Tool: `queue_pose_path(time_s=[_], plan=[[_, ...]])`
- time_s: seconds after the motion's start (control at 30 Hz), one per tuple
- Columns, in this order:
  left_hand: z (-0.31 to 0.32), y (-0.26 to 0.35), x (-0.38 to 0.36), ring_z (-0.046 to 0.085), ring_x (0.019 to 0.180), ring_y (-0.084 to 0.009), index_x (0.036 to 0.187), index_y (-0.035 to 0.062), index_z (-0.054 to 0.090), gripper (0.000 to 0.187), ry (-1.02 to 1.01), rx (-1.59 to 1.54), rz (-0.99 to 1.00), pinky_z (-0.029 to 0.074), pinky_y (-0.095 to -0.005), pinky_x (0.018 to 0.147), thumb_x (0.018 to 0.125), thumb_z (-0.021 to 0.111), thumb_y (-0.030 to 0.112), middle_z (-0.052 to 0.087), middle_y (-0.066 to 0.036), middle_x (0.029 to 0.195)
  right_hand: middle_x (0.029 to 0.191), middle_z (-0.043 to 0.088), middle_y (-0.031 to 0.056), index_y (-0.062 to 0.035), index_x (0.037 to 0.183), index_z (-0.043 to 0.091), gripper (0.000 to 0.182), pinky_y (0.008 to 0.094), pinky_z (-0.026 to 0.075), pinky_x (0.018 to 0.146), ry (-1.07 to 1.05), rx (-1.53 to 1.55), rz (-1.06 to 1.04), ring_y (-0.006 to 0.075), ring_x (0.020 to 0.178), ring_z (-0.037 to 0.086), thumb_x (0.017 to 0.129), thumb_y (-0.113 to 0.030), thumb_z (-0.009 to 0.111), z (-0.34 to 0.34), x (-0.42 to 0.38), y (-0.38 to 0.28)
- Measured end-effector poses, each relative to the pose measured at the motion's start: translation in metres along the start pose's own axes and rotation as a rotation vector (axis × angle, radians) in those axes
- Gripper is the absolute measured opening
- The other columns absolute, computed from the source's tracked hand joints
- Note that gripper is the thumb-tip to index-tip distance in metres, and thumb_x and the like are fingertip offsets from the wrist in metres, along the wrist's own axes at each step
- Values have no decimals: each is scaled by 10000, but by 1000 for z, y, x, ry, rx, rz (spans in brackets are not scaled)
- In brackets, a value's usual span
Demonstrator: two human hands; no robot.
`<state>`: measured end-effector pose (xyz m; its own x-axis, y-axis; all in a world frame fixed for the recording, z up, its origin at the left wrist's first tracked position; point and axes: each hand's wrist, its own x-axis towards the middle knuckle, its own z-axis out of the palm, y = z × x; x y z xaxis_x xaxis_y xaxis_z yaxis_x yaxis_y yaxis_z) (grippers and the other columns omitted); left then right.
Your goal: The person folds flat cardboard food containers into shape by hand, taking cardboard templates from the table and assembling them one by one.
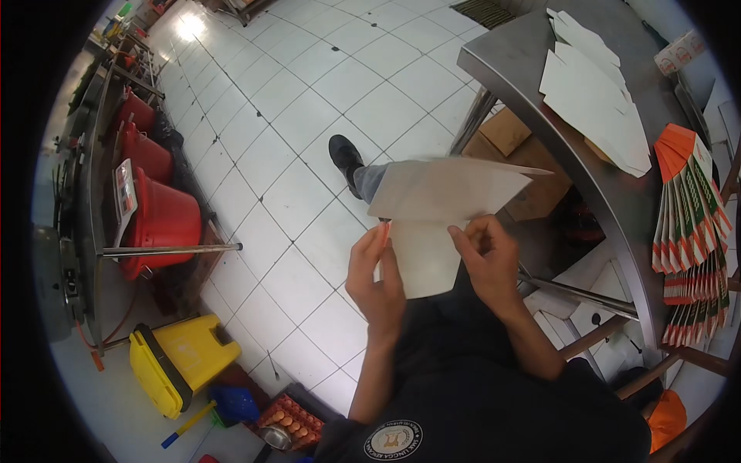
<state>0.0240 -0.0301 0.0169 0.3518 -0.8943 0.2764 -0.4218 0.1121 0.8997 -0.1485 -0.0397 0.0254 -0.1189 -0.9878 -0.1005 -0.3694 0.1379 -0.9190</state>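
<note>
A partly folded paper carton (423, 258), pale on the faces toward me, is held up over my lap. Its upper panel (448, 189) stands bent away and looks slightly blurred. My left hand (376, 278) pinches the left edge, where a bit of orange-red print shows by the fingertips. At the right edge, my right hand (492, 266) has thumb and curled fingers closed on the card. On the metal table to my right lies a pile of flat white carton blanks (594, 96). Nearer me, folded cartons with orange, white and green print (687, 208) are fanned in overlapping rows.
The metal table (525, 69) curves along my right side, with cardboard boxes (505, 131) beneath. Red tubs (162, 224) stand under a counter at left. A yellow bin (185, 359), a blue dustpan (234, 403) and egg trays (297, 420) are on the tiled floor (285, 185).
</note>
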Motion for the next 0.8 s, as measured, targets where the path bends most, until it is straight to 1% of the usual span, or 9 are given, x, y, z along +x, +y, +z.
queue_pose_path(time_s=[0.03, 0.13, 0.23, 0.3, 0.43, 0.53, 0.6, 0.7, 0.8], plan=[[4, 4, -3, 693, 1032, -236, 1232, 13, 733, 293, 56, 98, 124, 563, -314, 857, 956, 664, -59, 669, -126, 1206, 891, 706, 52, -8, 1046, 674, 163, 234, 493, 622, -70, 91, 37, 67, 745, 640, 961, -125, 749, -1, -6, -16], [20, 6, -21, 698, 1012, -226, 1249, 22, 732, 322, 47, 101, 204, 569, -310, 822, 950, 660, -74, 690, -132, 1097, 964, 736, 60, -4, 1116, 704, 204, 229, 492, 647, -158, 307, 77, 59, 793, 649, 986, -158, 730, 7, -4, -40], [23, 7, -24, 700, 1005, -242, 1222, 29, 743, 308, 20, 52, 271, 567, -320, 824, 946, 659, -79, 688, -137, 1058, 1004, 748, 41, -4, 1168, 723, 216, 239, 514, 708, -215, 608, 138, 67, 849, 663, 1020, -156, 690, 6, 4, -34], [15, 2, -23, 697, 989, -264, 1187, 17, 733, 259, 5, 32, 232, 573, -345, 820, 939, 689, -46, 682, -138, 1106, 1010, 749, 37, -4, 1168, 722, 206, 249, 527, 721, -248, 697, 119, 72, 861, 667, 1025, -148, 685, 6, 6, -20], [18, 7, -21, 699, 983, -274, 1136, -4, 697, 179, 21, 2, 201, 579, -355, 827, 958, 694, 5, 678, -143, 1140, 1028, 748, 48, -15, 1159, 727, 196, 251, 533, 757, -234, 808, 237, 84, 897, 672, 1025, -153, 689, 18, -9, -12], [12, 30, -14, 687, 1040, -252, 1142, -15, 656, 136, -89, -64, 55, 556, -353, 900, 1018, 627, 31, 675, -151, 1122, 1047, 745, 51, -19, 1151, 727, 187, 246, 532, 786, -203, 826, 246, 86, 924, 670, 1030, -155, 684, 27, -12, -11], [6, 37, -11, 679, 1052, -263, 1127, -17, 651, 124, -147, -173, -85, 557, -363, 892, 1018, 621, 33, 662, -148, 1146, 1067, 744, 49, -20, 1168, 722, 198, 244, 533, 801, -211, 884, 248, 88, 933, 670, 1034, -160, 681, 30, -15, 0], [5, 36, -12, 663, 1067, -264, 1114, -18, 639, 109, -165, -267, -179, 551, -358, 887, 1025, 606, 37, 643, -142, 1153, 1143, 722, 92, -4, 1258, 656, 239, 343, 577, 909, -286, 883, 255, 175, 1038, 698, 1087, -151, 577, 29, -15, 4], [7, 37, -14, 654, 1054, -260, 1104, -17, 635, 101, -150, -283, -219, 545, -349, 873, 1019, 609, 30, 631, -138, 1139, 1162, 712, 88, -4, 1264, 647, 243, 330, 576, 919, -303, 902, 211, 167, 1057, 689, 1091, -155, 568, 30, -15, 5]])
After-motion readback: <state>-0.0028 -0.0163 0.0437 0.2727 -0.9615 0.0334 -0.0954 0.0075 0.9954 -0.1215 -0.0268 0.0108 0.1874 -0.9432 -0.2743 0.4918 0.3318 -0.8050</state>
